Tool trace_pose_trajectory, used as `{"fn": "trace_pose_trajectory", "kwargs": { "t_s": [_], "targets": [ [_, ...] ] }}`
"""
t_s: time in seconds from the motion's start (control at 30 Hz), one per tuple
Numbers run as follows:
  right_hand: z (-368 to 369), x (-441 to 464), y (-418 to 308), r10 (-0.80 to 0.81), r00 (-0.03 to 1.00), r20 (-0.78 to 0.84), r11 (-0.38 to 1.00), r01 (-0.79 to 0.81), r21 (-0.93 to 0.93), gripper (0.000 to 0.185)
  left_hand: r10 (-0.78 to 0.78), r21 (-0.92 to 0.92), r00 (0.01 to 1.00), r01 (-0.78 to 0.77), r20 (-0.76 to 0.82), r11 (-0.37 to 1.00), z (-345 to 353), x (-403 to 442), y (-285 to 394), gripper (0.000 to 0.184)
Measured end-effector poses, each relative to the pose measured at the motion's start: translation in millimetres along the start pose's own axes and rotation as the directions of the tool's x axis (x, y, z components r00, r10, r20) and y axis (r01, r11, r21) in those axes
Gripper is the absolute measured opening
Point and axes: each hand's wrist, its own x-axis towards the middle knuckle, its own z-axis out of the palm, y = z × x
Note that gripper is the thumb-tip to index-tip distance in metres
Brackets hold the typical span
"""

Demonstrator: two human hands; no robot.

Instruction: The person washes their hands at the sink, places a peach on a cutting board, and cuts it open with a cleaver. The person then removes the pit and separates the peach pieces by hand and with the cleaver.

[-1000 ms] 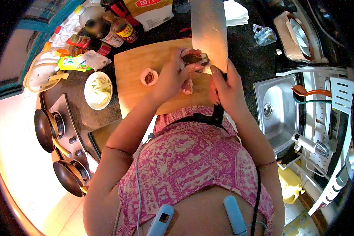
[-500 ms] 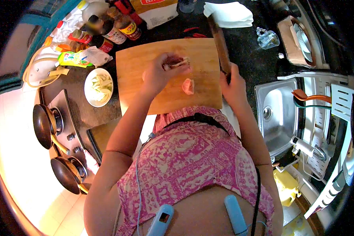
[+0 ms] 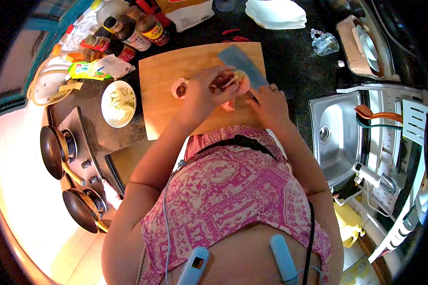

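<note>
The left hand (image 3: 203, 91) pinches a raw meat piece (image 3: 223, 80) above the middle of the wooden cutting board (image 3: 161, 116). The right hand (image 3: 271, 102) covers the handle end of the cleaver (image 3: 242, 62); its grip cannot be told. The blade spans the board's right side. Dark countertop (image 3: 297, 69) separates the board's right edge from the sink (image 3: 337, 140).

The cutting board (image 3: 162, 70) bears a cleaver (image 3: 241, 62) on its right part and a meat piece (image 3: 179, 88) toward its left. Left of it stands a bowl (image 3: 105, 105), frying pans (image 3: 51, 152) farther out; bottles (image 3: 156, 33) stand behind-left, chili peppers (image 3: 241, 39) behind, a sink (image 3: 338, 121) right.
</note>
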Motion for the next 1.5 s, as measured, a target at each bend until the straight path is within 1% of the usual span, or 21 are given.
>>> {"fn": "trace_pose_trajectory", "kwargs": {
  "t_s": [0.03,0.07,0.1,0.13,0.17,0.2,0.23,0.3,0.4,0.47,0.57,0.7,0.8,0.9,0.97,1.07,1.2,1.3,1.4,1.47,1.5],
  "targets": [
    [-16,6,1,0.078,0.997,-0.027,0.851,-0.053,0.523,0.05,0.008,0.037,1.0,-0.008,0.006,0.999,-2,0,8,0.034],
    [-34,12,3,0.157,0.988,-0.008,0.449,-0.064,0.891,0.049,0.015,0.072,1.0,-0.016,0.011,0.997,-3,-1,13,0.035],
    [-62,17,5,0.157,0.987,-0.008,0.45,-0.065,0.891,0.049,0.015,0.071,1.0,-0.016,0.011,0.997,-1,-3,15,0.035],
    [-93,19,6,0.123,0.977,0.177,-0.053,-0.171,0.984,0.043,0.061,0.062,0.998,-0.062,0.011,0.996,0,-4,17,0.039],
    [-108,19,5,0.004,0.949,0.316,-0.534,-0.266,0.803,0.037,0.109,0.054,0.994,-0.109,0.011,0.993,2,-6,19,0.043],
    [-107,18,3,0.008,0.948,0.318,-0.535,-0.264,0.802,0.037,0.11,0.052,0.994,-0.111,0.015,0.992,4,-6,20,0.043],
    [-104,16,3,0.078,0.971,0.225,-0.264,-0.197,0.944,0.038,0.169,0.108,0.986,-0.167,-0.003,0.98,6,-6,20,0.043],
    [-106,16,-1,0.119,0.986,0.113,0.036,-0.118,0.992,0.039,0.231,0.164,0.973,-0.225,-0.016,0.96,7,-6,28,0.044],
    [-118,16,-14,0.142,0.986,0.09,0.069,-0.1,0.993,0.041,0.141,0.341,0.988,-0.154,0.061,0.927,2,-7,49,0.043],
    [-117,16,-19,0.231,0.973,-0.025,0.221,-0.028,0.975,0.035,0.176,0.404,0.979,-0.205,0.108,0.892,2,-8,51,0.047],
    [-123,17,-24,0.301,0.95,-0.083,0.347,-0.028,0.937,0.038,0.091,0.307,0.99,-0.121,0.109,0.944,4,-9,55,0.048],
    [-124,19,-27,0.308,0.951,0.003,0.228,-0.077,0.971,0.042,0.169,0.221,0.985,-0.174,0.045,0.96,8,-14,57,0.047],
    [-114,21,-33,0.329,0.943,-0.05,0.199,-0.017,0.98,0.045,0.031,0.117,1.0,-0.031,0.001,0.993,14,-20,54,0.048],
    [-116,18,-36,0.341,0.939,-0.042,0.123,0.0,0.992,0.045,0.095,0.115,0.994,-0.087,-0.059,0.99,18,-22,50,0.046],
    [-111,16,-36,0.35,0.927,-0.136,0.137,0.093,0.986,0.044,0.262,0.241,0.959,-0.231,-0.104,0.942,18,-23,49,0.044],
    [-121,15,-33,0.311,0.946,-0.097,0.068,0.079,0.995,0.044,0.344,0.256,0.925,-0.297,-0.163,0.92,16,-21,53,0.042],
    [-121,17,-34,0.296,0.946,-0.133,-0.018,0.145,0.989,0.044,0.216,0.073,0.957,-0.206,-0.192,0.976,19,-22,48,0.035],
    [-119,16,-32,0.281,0.952,-0.124,0.048,0.115,0.992,0.042,0.258,0.041,0.941,-0.255,-0.219,0.966,16,-20,47,0.034],
    [-120,16,-32,0.257,0.952,-0.165,0.113,0.14,0.984,0.039,0.169,-0.067,0.97,-0.183,-0.174,0.981,14,-23,45,0.029],
    [-129,14,-34,0.256,0.965,-0.064,-0.07,0.085,0.994,0.038,0.105,-0.154,0.984,-0.128,-0.144,0.98,13,-23,48,0.026],
    [-132,14,-32,0.257,0.964,-0.065,-0.069,0.085,0.994,0.038,0.106,-0.155,0.984,-0.128,-0.143,0.98,12,-24,51,0.026]
  ]
}}
